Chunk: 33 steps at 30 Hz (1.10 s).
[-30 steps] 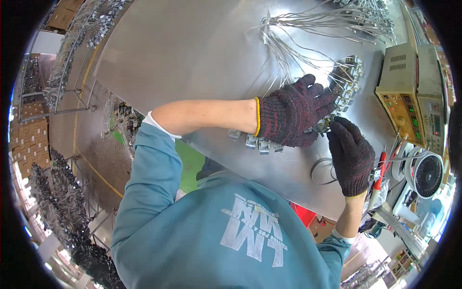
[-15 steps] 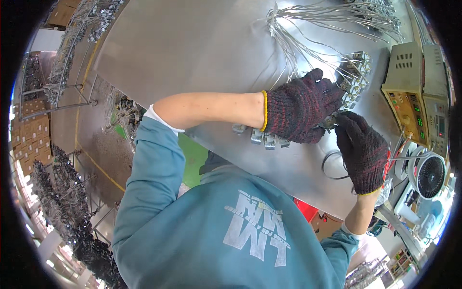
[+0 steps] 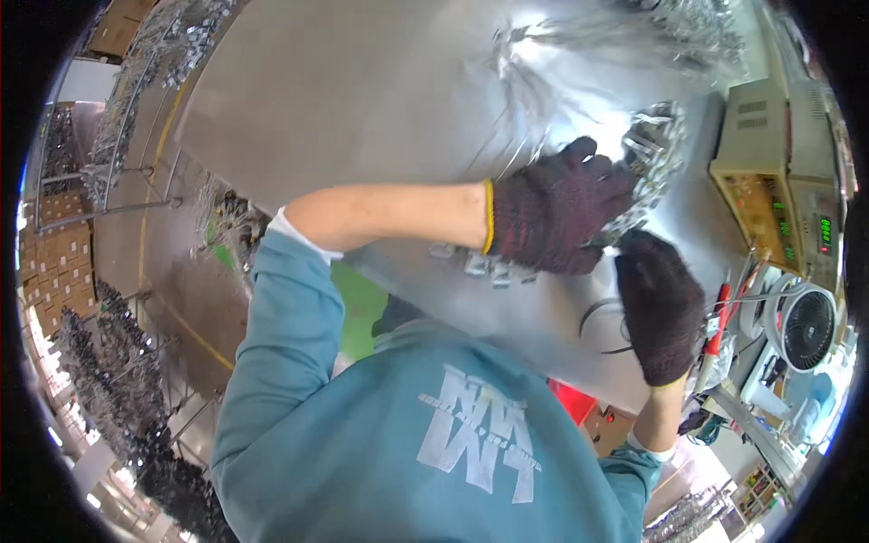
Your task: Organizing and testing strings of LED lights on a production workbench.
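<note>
My left hand, in a dark knitted glove with a yellow cuff, reaches over the metal table. Its fingers curl at the near side of a row of small silver metal parts with cables. Close by, my right hand, gloved alike, points its bunched fingertips toward the left hand. Both hands look closed, but whatever sits between the fingertips is hidden and blurred. Several loose metal parts lie on the table below my left wrist. A thin black cable loop lies left of my right hand.
A bundle of silver cables spreads across the far table. Boxy instruments with lit displays stand at the right, near a small fan and a red-handled tool. Racks of hanging parts stand at the left beyond the table edge.
My right hand has shifted slightly left and down, uncovering more of the red-handled tool. The left hand has moved slightly left, its fingers drawn in more. The view is blurrier.
</note>
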{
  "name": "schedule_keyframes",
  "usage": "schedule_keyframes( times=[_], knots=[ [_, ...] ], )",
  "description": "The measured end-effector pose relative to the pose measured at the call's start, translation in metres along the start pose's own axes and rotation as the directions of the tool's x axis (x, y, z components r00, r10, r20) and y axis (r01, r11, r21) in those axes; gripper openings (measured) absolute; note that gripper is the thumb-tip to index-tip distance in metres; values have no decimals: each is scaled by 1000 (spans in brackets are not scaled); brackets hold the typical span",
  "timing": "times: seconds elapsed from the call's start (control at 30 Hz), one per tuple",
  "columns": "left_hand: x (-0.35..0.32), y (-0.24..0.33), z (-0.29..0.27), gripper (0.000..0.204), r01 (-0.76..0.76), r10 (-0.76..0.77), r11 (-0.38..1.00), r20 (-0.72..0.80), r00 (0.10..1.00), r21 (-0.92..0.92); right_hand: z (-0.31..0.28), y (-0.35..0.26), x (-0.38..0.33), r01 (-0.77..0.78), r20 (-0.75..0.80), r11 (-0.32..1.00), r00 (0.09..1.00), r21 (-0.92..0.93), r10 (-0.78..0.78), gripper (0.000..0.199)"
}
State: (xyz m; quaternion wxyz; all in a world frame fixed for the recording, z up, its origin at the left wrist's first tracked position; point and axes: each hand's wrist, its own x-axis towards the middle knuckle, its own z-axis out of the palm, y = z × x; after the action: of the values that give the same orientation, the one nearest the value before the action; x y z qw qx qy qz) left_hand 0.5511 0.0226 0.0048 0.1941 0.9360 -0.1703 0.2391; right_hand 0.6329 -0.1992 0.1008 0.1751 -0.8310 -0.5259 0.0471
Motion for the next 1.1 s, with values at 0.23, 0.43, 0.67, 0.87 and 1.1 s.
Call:
schedule_keyframes(
  times=[0.23,0.43,0.67,0.87,1.1],
  knots=[
    [-4,7,-5,86,-12,7,999,115,993,48,-8,-9,1,59,101,986,994,-156,-44,24],
    [-1,4,-2,85,6,1,999,133,991,-48,-7,-15,5,-29,48,999,998,-39,31,24],
    [4,4,-7,84,10,-4,997,86,996,-73,-4,-4,7,153,104,973,985,-175,-137,24],
    [1,6,-7,78,21,-18,999,118,993,-31,1,-2,0,232,126,930,971,-286,-203,27],
    [2,5,-36,94,-72,97,988,191,977,-134,-5,-13,-2,205,134,940,976,-272,-174,27]
  ],
)
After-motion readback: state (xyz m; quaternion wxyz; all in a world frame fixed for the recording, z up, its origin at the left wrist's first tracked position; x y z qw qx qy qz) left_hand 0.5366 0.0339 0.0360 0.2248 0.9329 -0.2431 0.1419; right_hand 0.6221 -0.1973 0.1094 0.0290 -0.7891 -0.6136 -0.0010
